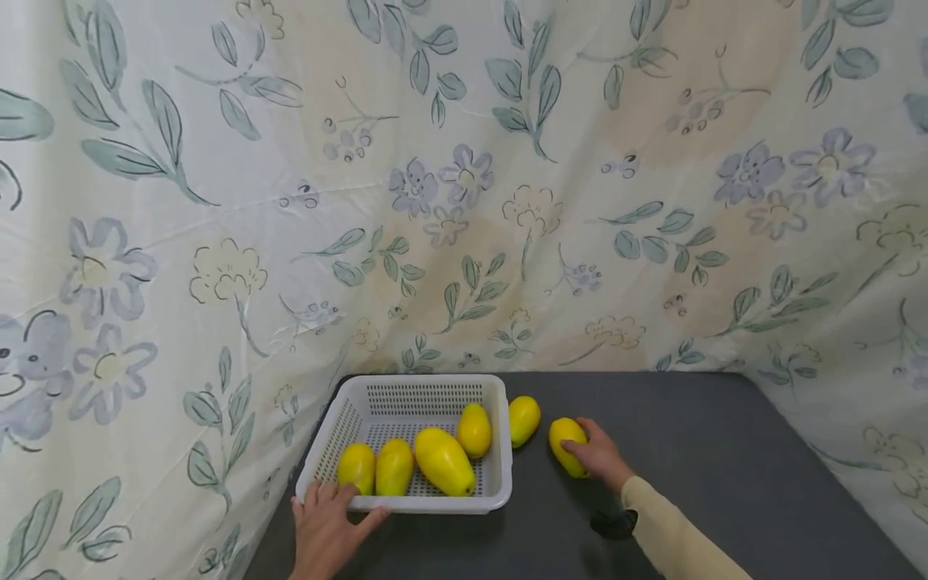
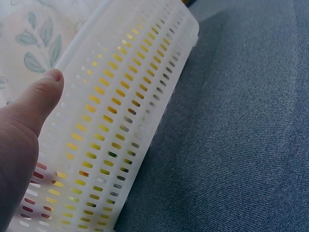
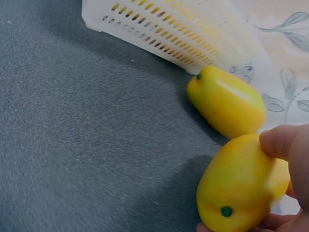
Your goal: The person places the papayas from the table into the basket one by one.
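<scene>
A white slotted plastic basket (image 1: 500,451) stands on the dark table and holds several yellow papayas, among them a large one (image 1: 444,461). At its near left corner my left hand (image 1: 328,524) grips the rim. The thumb (image 2: 46,94) lies along the outer wall, while the other fingers reach inside, partly visible through the slots. To the right of the basket, my right hand (image 1: 603,457) holds a papaya (image 3: 236,183) with a green stem end, thumb on one side and fingers around the other. Whether this fruit touches the table I cannot tell. Another papaya (image 3: 227,101) lies between it and the basket.
The dark grey cloth-covered table (image 1: 696,451) extends right of my right hand. A floral curtain (image 1: 464,201) hangs behind the table and along both sides, close to the basket's left and back. A black band (image 1: 613,525) sits at my right wrist.
</scene>
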The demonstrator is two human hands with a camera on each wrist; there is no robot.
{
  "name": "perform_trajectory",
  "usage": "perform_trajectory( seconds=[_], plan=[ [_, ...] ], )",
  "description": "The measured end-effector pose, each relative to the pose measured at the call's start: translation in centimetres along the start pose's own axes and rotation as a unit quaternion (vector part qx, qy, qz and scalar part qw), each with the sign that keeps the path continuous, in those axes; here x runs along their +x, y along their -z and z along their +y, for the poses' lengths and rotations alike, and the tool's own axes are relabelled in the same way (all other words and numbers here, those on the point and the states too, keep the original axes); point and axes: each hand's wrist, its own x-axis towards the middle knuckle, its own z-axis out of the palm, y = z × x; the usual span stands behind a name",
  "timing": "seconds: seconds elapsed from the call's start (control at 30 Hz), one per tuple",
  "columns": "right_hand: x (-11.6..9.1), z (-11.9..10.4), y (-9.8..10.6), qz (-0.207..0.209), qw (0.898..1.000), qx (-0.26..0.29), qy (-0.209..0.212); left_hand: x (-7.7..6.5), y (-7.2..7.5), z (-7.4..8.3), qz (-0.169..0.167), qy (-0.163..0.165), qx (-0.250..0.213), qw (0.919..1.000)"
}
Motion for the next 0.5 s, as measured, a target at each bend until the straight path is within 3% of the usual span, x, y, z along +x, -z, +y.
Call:
perform_trajectory(
  seconds=[0.33, 0.5],
  plan=[
    [-2.2, -0.8, 4.8, -0.025, 0.994, 0.109, 0.011, 0.2, -0.2, 0.2, -0.022, 0.029, -0.013, 0.9993],
    [-3.1, -1.5, 7.7, -0.027, 0.992, 0.125, 0.006, 0.2, -0.1, 0.2, -0.028, 0.031, -0.014, 0.999]
  ],
)
